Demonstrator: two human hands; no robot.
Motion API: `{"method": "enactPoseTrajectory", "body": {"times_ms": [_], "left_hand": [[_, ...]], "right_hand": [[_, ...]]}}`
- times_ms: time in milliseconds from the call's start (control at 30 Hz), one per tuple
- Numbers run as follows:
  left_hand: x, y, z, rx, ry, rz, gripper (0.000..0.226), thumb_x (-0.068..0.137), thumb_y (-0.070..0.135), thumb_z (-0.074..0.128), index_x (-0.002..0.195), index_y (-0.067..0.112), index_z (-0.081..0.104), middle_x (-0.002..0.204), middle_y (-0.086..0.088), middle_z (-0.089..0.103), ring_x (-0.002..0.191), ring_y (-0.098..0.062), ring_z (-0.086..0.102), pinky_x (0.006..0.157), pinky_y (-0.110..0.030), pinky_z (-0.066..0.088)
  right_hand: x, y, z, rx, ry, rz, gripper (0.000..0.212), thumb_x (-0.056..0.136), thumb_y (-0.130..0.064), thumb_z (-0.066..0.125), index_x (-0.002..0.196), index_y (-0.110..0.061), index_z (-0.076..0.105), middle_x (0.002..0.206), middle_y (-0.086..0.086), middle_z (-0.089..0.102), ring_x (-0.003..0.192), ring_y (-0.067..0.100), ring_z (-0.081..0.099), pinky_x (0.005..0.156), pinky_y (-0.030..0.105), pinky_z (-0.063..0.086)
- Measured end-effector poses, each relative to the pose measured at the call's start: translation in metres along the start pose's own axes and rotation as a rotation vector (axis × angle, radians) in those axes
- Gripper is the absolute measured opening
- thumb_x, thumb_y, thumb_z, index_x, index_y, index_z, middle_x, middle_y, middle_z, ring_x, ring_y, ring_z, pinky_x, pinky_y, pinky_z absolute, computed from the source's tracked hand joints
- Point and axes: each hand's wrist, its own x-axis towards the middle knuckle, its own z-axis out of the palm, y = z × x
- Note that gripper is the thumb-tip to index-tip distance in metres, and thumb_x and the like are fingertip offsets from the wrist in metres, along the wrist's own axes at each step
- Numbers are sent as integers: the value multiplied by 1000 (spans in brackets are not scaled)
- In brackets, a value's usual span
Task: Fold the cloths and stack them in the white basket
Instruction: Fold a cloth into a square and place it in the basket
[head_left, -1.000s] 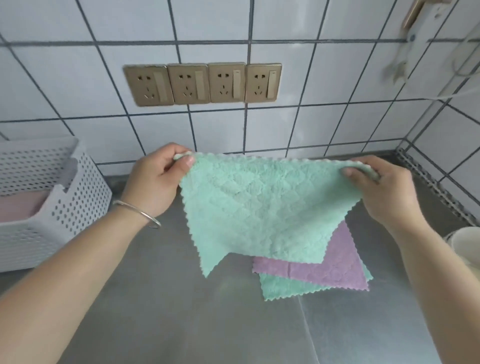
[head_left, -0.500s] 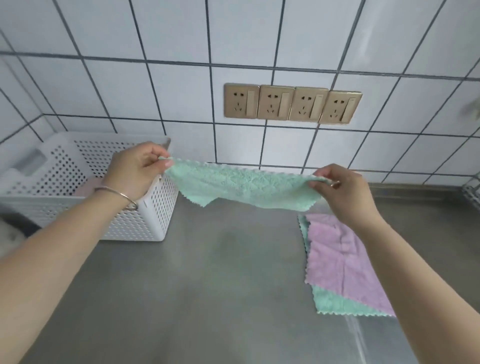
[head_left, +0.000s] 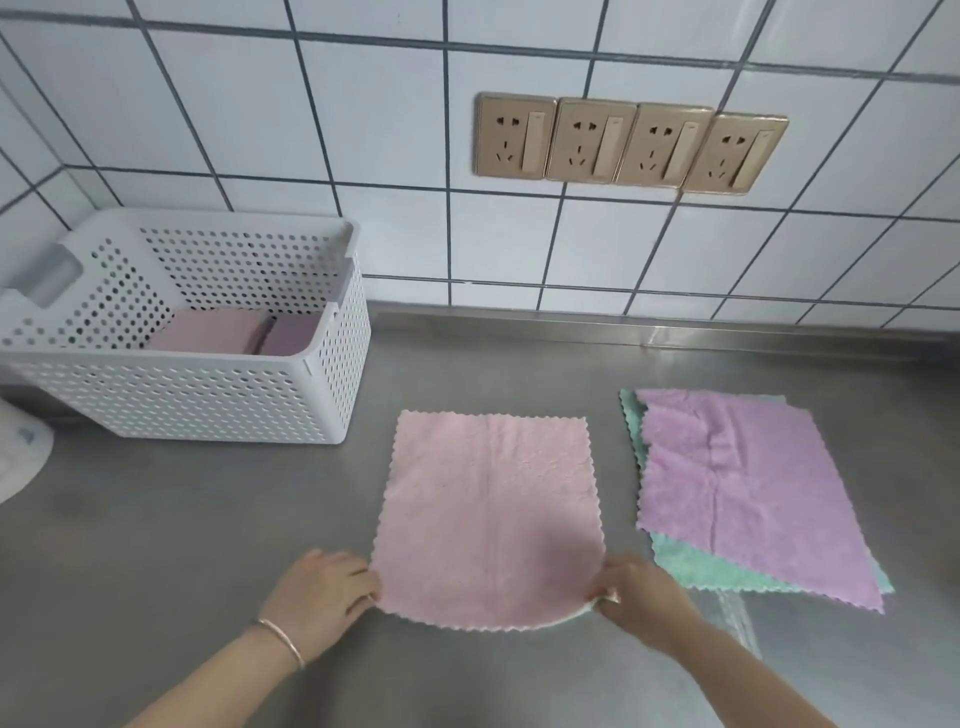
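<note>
The steel surface (head_left: 208, 545) runs under a tiled wall, and on its left stands the white basket (head_left: 208, 395), with folded pink and purple cloths already lying in its bottom. To the right a purple cloth (head_left: 753, 493) lies spread over a green cloth (head_left: 691, 569), both waiting. Between them and the basket, the pink cloth (head_left: 488, 514) lies flat, a faint crease down its middle and a green underside peeping at the near right corner. The left hand (head_left: 322, 592) pinches its near left corner, the right hand (head_left: 639, 597) its near right corner, fingers curled on the scalloped edge. It looks light, soft and limp, likely to sag or wrinkle if lifted from one point, so the two corners seem the right hold for a fold away toward the far edge.
</note>
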Motion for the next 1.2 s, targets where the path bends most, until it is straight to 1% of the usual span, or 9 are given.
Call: {"method": "enactPoseTrajectory", "body": {"times_ms": [167,300,433,533,600,700,1033,1133,1200], "left_hand": [[-16,11,26,32,-239,51,27,55,60,42,65,38,55,62,22,54,51,1,55,45,-13,35],[7,9,10,-176,-134,-155,28,69,56,45,84,35,58,77,15,59,68,-9,61,50,-16,36],[88,-21,-3,-560,38,-789,12,81,29,60,92,29,62,80,4,65,78,-21,62,76,-28,49],[137,-42,8,-772,72,-1110,15,80,27,60,76,12,64,71,-8,69,71,-25,67,72,-27,50],[154,-50,19,-686,-1,-1146,27,79,31,59,70,7,64,74,-9,69,76,-27,67,74,-28,50],[171,-47,26,-522,-39,-1132,25,82,30,53,67,11,60,77,-14,64,76,-31,61,71,-29,48],[183,-47,44,-375,35,-1114,26,90,27,47,95,12,67,100,-17,68,91,-36,62,78,-37,50],[179,-42,39,-435,164,-1154,19,90,27,52,101,13,58,103,-16,66,94,-36,61,78,-38,48],[166,-33,35,-405,238,-1049,19,89,24,55,103,11,51,101,-13,63,90,-36,60,75,-40,47]], "right_hand": [[-10,4,12,-176,-120,-72,41,75,-50,37,101,-34,65,106,-13,60,110,11,51,82,25,43],[-1,-10,-15,-128,-187,-38,86,55,-93,27,105,-34,64,90,-20,53,88,3,52,82,22,45],[50,-11,-41,236,119,325,23,89,-44,53,100,-31,68,94,-6,69,87,15,63,79,27,51],[93,-3,-46,467,180,598,19,82,-21,51,90,-24,68,92,4,71,88,25,64,77,29,51],[113,0,-42,511,198,687,16,78,-17,52,81,-17,68,91,9,71,86,27,65,75,29,51],[133,-1,-36,524,236,768,25,82,-22,51,92,-12,72,99,13,70,93,29,64,79,31,51],[142,-6,-25,403,310,857,34,90,-32,49,113,-11,62,115,16,64,108,33,59,89,37,47],[134,-13,-27,357,383,799,24,93,-22,44,113,-12,52,107,16,65,97,34,60,78,36,45],[120,-23,-23,248,485,626,22,90,-14,45,112,-13,48,93,12,67,78,32,61,65,33,43]]}}
